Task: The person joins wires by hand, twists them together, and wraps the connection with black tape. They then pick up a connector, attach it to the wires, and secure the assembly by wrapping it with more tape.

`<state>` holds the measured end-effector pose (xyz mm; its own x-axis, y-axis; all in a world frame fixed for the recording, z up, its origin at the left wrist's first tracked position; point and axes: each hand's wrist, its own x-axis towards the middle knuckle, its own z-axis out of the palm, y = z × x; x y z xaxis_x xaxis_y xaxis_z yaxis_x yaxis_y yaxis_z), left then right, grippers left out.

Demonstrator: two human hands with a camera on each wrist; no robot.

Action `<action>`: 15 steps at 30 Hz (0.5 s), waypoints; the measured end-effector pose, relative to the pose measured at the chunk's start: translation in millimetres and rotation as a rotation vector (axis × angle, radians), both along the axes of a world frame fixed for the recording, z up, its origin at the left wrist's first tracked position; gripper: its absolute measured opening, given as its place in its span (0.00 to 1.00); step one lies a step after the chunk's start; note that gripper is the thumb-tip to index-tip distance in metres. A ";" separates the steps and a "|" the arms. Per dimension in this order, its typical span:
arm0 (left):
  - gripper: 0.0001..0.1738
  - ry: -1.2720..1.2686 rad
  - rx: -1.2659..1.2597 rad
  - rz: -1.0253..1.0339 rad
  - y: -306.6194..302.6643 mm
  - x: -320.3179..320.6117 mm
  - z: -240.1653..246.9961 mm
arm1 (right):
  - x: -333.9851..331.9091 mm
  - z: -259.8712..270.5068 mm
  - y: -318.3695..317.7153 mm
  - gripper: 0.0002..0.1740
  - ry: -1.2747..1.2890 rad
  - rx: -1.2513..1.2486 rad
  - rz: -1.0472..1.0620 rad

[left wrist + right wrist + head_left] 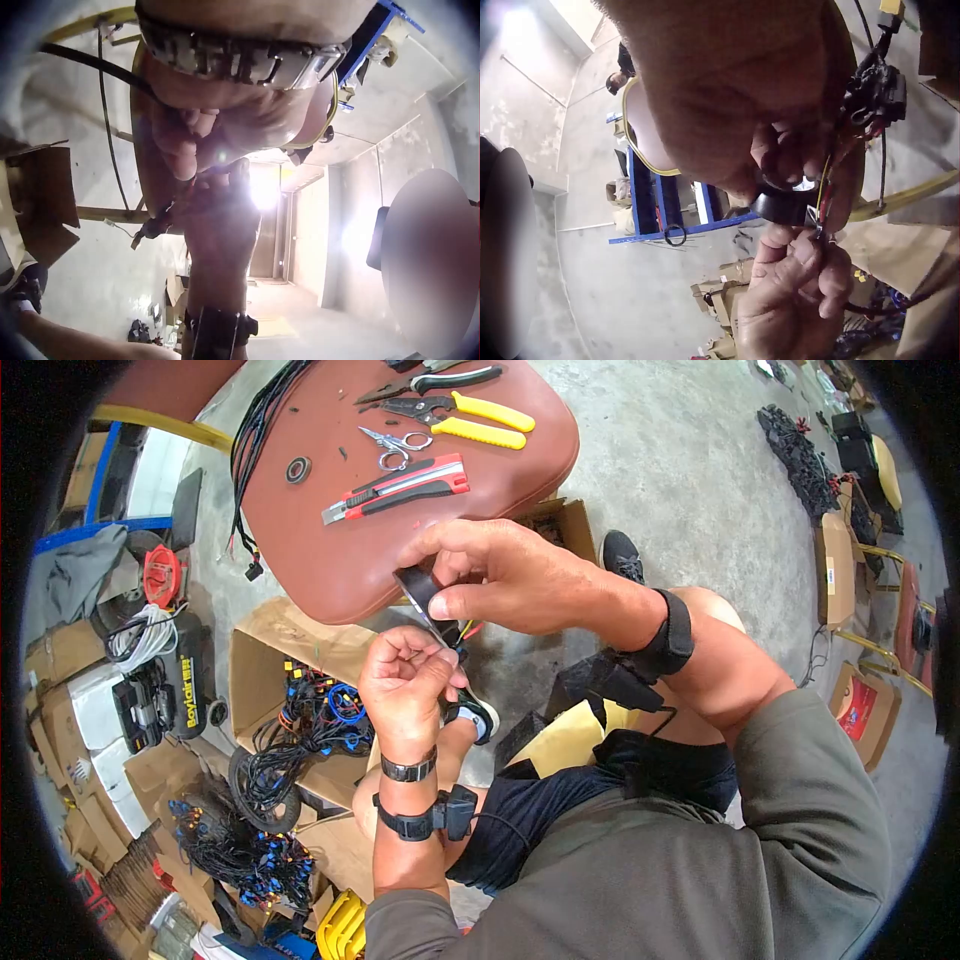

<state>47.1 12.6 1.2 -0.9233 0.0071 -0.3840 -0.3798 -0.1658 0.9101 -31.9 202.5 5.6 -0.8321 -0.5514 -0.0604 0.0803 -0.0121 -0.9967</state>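
Observation:
My right hand [510, 580] grips a roll of black tape [420, 592] just beyond the front edge of the red-brown padded seat [330, 560]. Right below it, my left hand [400, 680] pinches thin wires [826, 187], among them a yellow and a red one. In the right wrist view the tape roll lies close against these wires, above the left fingertips [804, 247]. A dark connector [881, 94] hangs on the wire bundle. The left wrist view shows both hands close together, with the wires mostly hidden behind the fingers.
On the seat lie a red utility knife [400, 488], small scissors [393, 448], yellow-handled wire strippers [470, 420], pliers [450, 380] and a metal ring [298, 470]. Black cables [250, 460] drape over its left side. A cardboard box [255, 680] of wire harnesses stands below left.

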 end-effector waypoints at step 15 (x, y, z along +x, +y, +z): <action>0.09 0.022 0.068 0.001 -14.0 -7.2 -8.4 | 7.0 23.4 15.2 0.37 0.087 0.003 0.162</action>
